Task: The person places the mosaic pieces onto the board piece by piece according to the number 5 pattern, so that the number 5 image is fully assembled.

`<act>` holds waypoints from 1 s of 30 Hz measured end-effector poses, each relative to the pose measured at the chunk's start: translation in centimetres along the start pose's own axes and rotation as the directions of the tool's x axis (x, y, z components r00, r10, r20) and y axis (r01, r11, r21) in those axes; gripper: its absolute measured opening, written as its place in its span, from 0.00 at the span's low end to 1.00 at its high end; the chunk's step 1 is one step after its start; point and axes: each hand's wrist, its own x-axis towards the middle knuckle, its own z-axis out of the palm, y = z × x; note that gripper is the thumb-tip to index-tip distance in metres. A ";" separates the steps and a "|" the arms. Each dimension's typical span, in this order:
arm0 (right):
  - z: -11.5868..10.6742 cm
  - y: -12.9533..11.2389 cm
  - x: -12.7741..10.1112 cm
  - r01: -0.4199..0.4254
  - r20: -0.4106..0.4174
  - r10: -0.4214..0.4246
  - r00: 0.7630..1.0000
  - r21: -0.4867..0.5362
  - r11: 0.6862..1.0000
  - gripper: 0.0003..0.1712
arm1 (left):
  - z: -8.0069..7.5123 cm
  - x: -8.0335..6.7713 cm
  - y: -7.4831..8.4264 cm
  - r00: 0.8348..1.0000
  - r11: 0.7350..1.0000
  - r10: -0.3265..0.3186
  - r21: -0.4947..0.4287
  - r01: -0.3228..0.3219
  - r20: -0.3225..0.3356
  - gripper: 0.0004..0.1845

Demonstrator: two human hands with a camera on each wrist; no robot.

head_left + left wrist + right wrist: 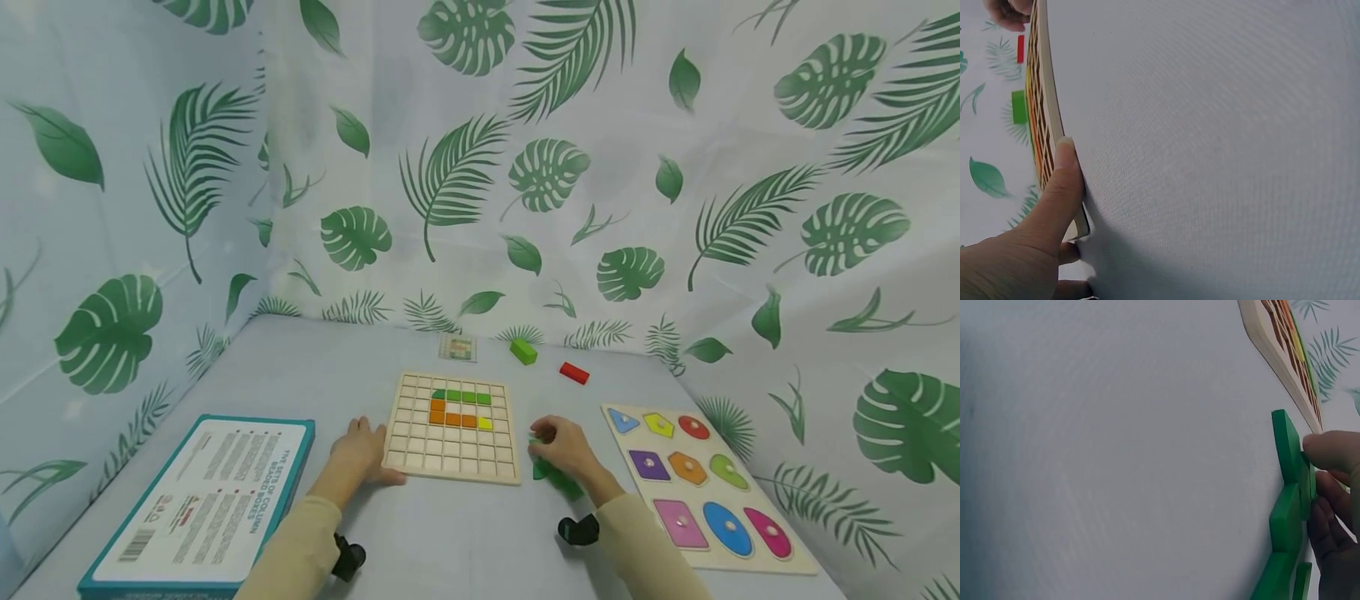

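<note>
Steadying the wooden grid board (pixel 452 428) with your left hand (pixel 362 451), you lay the thumb (pixel 1060 187) flat along its near-left edge, fingers relaxed rather than wrapped, so the frame seems braced against sliding on the grey table (pixel 450 533). Your right hand (pixel 564 446) sits just past the board's opposite edge, fingertips (pixel 1329 453) curled and pinching a dark green piece (pixel 1291 487) that lies on the table beneath your palm, probably to lift it. Orange, green and yellow pieces already fill some cells. Beyond your right hand lie a red block (pixel 573 372) and a light green block (pixel 523 351); outward sits a shape puzzle (pixel 701 483).
</note>
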 end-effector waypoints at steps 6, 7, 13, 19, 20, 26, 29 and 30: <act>0.2 -0.2 -0.2 0.017 -0.020 -0.016 1.000 0.007 1.000 0.13 | 0.0 -0.2 0.1 1.000 1.000 0.000 -0.010 0.000 -0.002 0.49; 0.2 -0.1 -0.2 0.017 -0.020 -0.016 1.000 0.008 1.000 0.12 | 0.0 -0.2 0.1 1.000 1.000 0.002 -0.009 -0.002 -0.004 0.49; 0.2 0.2 0.1 0.026 -0.015 -0.025 1.000 0.024 0.999 0.12 | -0.1 -0.3 0.1 1.000 1.000 0.015 0.016 -0.015 -0.022 0.48; 0.3 0.0 0.6 0.053 -0.022 -0.052 0.998 0.046 0.998 0.13 | -0.1 -0.4 0.1 0.999 1.000 0.022 0.010 -0.021 -0.028 0.48; 0.3 -0.1 0.7 0.058 -0.028 -0.057 0.998 0.046 0.997 0.13 | -0.1 -0.4 0.0 0.999 1.000 0.020 0.008 -0.020 -0.027 0.48; 0.5 -1.0 1.1 0.109 -0.051 -0.106 0.993 0.051 0.993 0.14 | -0.1 -0.3 0.0 1.000 1.000 0.013 0.012 -0.013 -0.021 0.49; 0.7 -1.6 1.1 0.136 -0.059 -0.133 0.989 0.062 0.989 0.14 | -0.1 -0.3 0.0 1.000 1.000 0.011 0.018 -0.011 -0.020 0.49; 0.8 -1.7 1.1 0.148 -0.060 -0.144 0.988 0.064 0.987 0.14 | -0.1 -0.3 0.0 1.000 1.000 0.011 0.017 -0.010 -0.020 0.49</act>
